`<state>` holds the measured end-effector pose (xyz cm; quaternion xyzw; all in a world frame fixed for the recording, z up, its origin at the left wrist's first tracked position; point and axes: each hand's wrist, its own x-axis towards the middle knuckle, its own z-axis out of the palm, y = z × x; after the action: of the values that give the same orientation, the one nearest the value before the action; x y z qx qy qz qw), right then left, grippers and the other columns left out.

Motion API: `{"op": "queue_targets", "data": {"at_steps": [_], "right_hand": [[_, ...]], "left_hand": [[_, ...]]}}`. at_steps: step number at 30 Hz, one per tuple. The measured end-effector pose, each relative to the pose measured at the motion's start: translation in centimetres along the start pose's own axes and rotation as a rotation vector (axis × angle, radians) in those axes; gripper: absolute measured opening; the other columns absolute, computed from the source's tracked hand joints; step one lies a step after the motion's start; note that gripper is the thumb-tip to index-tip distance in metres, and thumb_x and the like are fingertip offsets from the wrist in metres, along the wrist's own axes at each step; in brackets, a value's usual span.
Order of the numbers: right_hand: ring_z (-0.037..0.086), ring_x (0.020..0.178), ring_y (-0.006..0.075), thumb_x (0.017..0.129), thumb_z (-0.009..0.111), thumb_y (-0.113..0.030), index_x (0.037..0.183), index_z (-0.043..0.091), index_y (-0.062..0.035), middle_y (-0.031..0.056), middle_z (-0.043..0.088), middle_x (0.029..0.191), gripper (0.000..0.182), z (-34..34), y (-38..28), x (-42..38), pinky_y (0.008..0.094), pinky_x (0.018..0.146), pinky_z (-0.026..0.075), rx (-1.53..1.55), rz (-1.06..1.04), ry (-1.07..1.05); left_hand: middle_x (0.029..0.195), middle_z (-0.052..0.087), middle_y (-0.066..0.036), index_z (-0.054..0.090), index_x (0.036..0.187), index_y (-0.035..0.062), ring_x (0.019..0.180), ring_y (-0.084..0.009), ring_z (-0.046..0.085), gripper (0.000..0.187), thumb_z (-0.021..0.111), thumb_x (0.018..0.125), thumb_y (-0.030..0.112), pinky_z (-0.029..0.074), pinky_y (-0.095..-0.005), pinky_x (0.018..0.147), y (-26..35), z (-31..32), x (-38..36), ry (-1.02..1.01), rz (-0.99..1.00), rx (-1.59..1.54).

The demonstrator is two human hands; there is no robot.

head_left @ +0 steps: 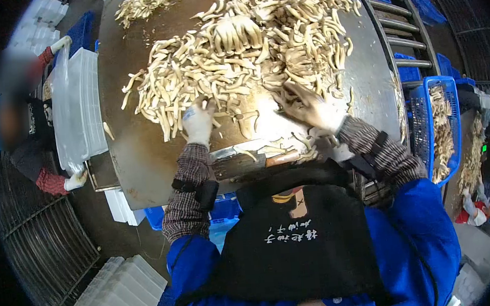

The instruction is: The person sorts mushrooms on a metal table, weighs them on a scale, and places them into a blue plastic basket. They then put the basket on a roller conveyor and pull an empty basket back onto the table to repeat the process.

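Pale, finger-shaped mushrooms [189, 68] lie heaped over a metal table [140, 144], with one joined clump [237, 34] on top. My left hand [198, 122], in a white glove with dark fingertips, is closed at the near edge of the heap. Its fingers curl in at a mushroom, partly hidden by the hand. My right hand [309, 109], gloved and stained dark at the fingers, lies open over mushrooms, its fingers stretched toward the heap. Between the hands and my body lies what looks like a knife with a wooden handle [283, 158], with loose mushrooms around it.
A blue basket [456, 130] of mushrooms stands at the right, below a roller conveyor [399, 23]. At the left, a person [26, 121] handles stacked white boxes [85, 108]. More white boxes [115, 298] stand at lower left. Another person [475, 211] is at far right.
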<state>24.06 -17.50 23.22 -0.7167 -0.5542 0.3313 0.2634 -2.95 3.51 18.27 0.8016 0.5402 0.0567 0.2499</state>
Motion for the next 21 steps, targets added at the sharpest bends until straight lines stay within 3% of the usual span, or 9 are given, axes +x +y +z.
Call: {"op": "queue_targets", "data": {"at_steps": [1,4,6,9,11,13,14,17,21], "right_hand": [[0.052,0.119,0.0355,0.084,0.069,-0.045,0.145,0.035,-0.001,0.026,0.045,0.138,0.083,-1.5,-0.2,-2.8,0.0397,0.104,0.042,-0.18,-0.005,-0.025],[0.047,0.124,0.038,0.079,0.072,-0.05,0.144,0.037,-0.0011,0.0249,0.043,0.138,0.088,-1.1,4.1,-10.7,0.0451,0.105,0.039,-0.422,-0.161,0.001],[0.038,0.131,0.0407,0.075,0.077,-0.042,0.145,0.034,-0.0024,0.0256,0.037,0.142,0.091,1.0,9.2,-14.8,0.051,0.108,0.032,-0.538,-0.107,0.01],[0.045,0.122,0.0393,0.081,0.071,-0.035,0.144,0.037,-0.0033,0.0236,0.043,0.134,0.078,1.6,9.2,-13.7,0.049,0.102,0.038,-0.507,0.096,-0.112],[0.051,0.111,0.0353,0.087,0.064,-0.034,0.141,0.041,-0.0088,0.0188,0.049,0.124,0.064,3.2,9.8,-11.8,0.0469,0.096,0.042,-0.527,-0.006,0.051],[0.056,0.101,0.0311,0.09,0.062,-0.032,0.14,0.042,-0.0077,0.0165,0.053,0.113,0.06,3.5,8.5,-7.4,0.0421,0.087,0.048,-0.451,0.006,0.048],[0.058,0.1,0.0312,0.091,0.061,-0.032,0.139,0.043,-0.0068,0.0172,0.054,0.113,0.057,3.7,7.4,-5.2,0.0417,0.086,0.049,-0.426,0.041,0.048],[0.062,0.1,0.0302,0.094,0.058,-0.03,0.136,0.047,-0.0048,0.0191,0.059,0.115,0.05,4.6,4.3,0.6,0.0404,0.087,0.05,-0.101,0.144,-0.011],[0.058,0.101,0.0169,0.093,0.065,-0.02,0.134,0.049,-0.0004,0.012,0.062,0.116,0.049,7.9,-0.3,5.2,0.0285,0.088,0.048,0.728,0.182,0.003]], "left_hand": [[0.089,0.07,-0.017,0.056,0.13,0.0086,0.086,-0.0288,0.069,0.043,0.058,0.093,0.031,0.053,-0.0398,0.079,1.2,-1.8,-0.1,-0.227,-0.239,-0.357],[0.11,0.064,-0.023,0.041,0.142,0.0098,0.093,-0.0292,0.066,0.053,0.057,0.092,0.016,0.054,-0.0384,0.08,0.5,-0.1,0.1,-0.011,0.022,-0.198],[0.098,0.064,-0.018,0.056,0.126,0.0095,0.092,-0.0306,0.063,0.034,0.055,0.091,0.011,0.053,-0.0413,0.077,1.3,2.8,-0.4,-0.141,0.196,0.01],[0.094,0.063,-0.012,0.064,0.107,0.0108,0.09,-0.0281,0.062,0.022,0.058,0.087,0.015,0.052,-0.0401,0.077,6.7,7.5,-3.7,-0.229,0.834,0.092],[0.095,0.064,-0.009,0.066,0.099,0.0118,0.093,-0.027,0.062,0.021,0.06,0.081,0.02,0.051,-0.0375,0.08,11.1,10.1,-7.3,-0.334,1.22,0.072],[0.1,0.064,-0.006,0.066,0.105,0.0147,0.099,-0.0248,0.06,0.027,0.058,0.08,0.009,0.048,-0.0349,0.092,11.6,11.0,-8.7,-0.129,1.383,-0.064],[0.098,0.064,-0.006,0.066,0.106,0.0144,0.098,-0.0234,0.06,0.028,0.057,0.08,0.011,0.049,-0.0336,0.089,11.7,10.5,-7.4,-0.354,1.278,0.018],[0.095,0.065,-0.011,0.064,0.106,0.009,0.085,-0.0236,0.063,0.025,0.058,0.082,0.01,0.054,-0.0395,0.076,7.8,9.2,-3.7,-0.339,0.896,0.305],[0.111,0.064,-0.02,0.055,0.122,-0.0007,0.101,-0.0307,0.063,0.039,0.055,0.095,0.027,0.052,-0.0433,0.087,2.1,2.6,0.2,-0.204,-0.01,-0.226]]}}
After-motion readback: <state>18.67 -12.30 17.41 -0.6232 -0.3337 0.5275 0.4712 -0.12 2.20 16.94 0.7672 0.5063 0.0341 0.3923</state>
